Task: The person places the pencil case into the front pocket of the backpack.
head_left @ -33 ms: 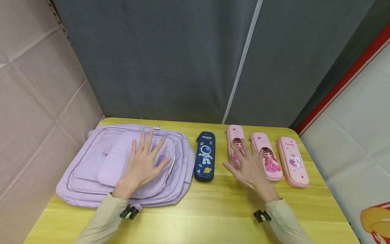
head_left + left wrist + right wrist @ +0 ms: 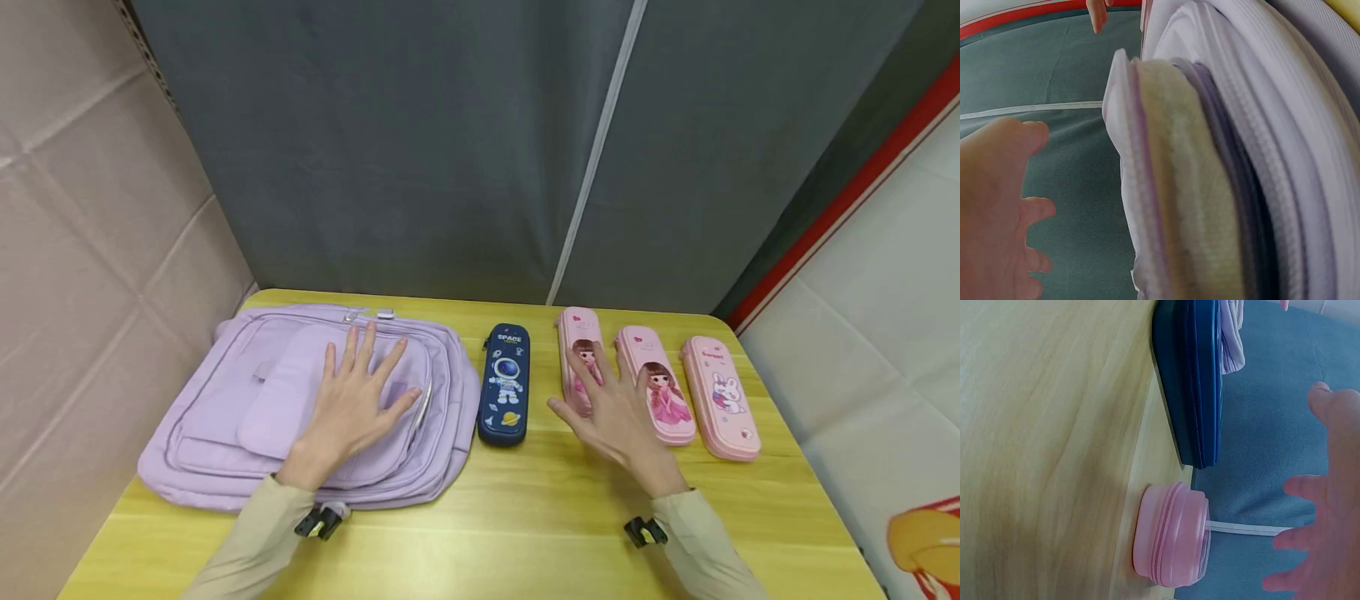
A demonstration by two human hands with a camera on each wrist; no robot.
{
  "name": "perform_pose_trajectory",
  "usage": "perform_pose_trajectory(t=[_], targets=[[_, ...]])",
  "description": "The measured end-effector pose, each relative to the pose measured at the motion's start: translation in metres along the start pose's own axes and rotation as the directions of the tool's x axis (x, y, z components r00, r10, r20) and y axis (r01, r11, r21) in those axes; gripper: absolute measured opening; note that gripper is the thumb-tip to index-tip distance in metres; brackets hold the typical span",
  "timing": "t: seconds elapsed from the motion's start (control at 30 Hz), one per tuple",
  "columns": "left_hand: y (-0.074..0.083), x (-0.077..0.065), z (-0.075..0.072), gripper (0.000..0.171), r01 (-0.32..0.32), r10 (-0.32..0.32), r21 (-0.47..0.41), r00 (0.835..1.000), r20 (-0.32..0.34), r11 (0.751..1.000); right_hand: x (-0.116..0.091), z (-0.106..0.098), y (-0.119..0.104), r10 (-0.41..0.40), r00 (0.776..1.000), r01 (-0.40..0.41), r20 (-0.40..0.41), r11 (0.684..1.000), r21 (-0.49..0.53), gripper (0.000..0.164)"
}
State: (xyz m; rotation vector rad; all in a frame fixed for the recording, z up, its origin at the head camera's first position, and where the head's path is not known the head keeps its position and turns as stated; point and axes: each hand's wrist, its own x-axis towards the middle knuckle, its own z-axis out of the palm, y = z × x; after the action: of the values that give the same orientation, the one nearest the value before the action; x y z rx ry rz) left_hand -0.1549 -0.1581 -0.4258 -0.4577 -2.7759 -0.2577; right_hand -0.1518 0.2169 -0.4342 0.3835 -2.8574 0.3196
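A lilac backpack (image 2: 213, 408) lies flat at the left of the table. Over its front pocket hovers my left hand (image 2: 348, 412), fingers spread; the left wrist view shows a gap between this hand and the bag's open pocket edge (image 2: 1191, 181). My right hand (image 2: 618, 421), also spread and empty, is held above the table, overlapping a pink pencil case (image 2: 577, 325) with a girl printed on it. Beside that lies a second pink girl-print pencil case (image 2: 663, 408). A navy pencil case (image 2: 505, 417) with an astronaut lies between the hands.
A pink pencil case (image 2: 723, 417) with a rabbit lies furthest right on the yellow wood-grain table (image 2: 510, 525). Behind the table hangs a dark grey curtain (image 2: 390, 167). Pale walls (image 2: 90, 292) close in both sides.
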Motion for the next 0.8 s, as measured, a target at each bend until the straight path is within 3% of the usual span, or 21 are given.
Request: perform_pose_trajectory(t=[0.5,0.8], targets=[[0.006,-0.004,-0.007,0.072,0.009,-0.009,-0.012,1.0,0.003,1.0,0.002,-0.006,-0.01,0.029,1.0,-0.029,-0.005,0.998,0.05,0.081],[0.011,-0.014,-0.003,0.073,-0.016,0.017,-0.019,0.998,0.055,1.0,0.003,0.012,-0.036,0.014,0.999,-0.012,-0.042,0.999,0.042,0.085]])
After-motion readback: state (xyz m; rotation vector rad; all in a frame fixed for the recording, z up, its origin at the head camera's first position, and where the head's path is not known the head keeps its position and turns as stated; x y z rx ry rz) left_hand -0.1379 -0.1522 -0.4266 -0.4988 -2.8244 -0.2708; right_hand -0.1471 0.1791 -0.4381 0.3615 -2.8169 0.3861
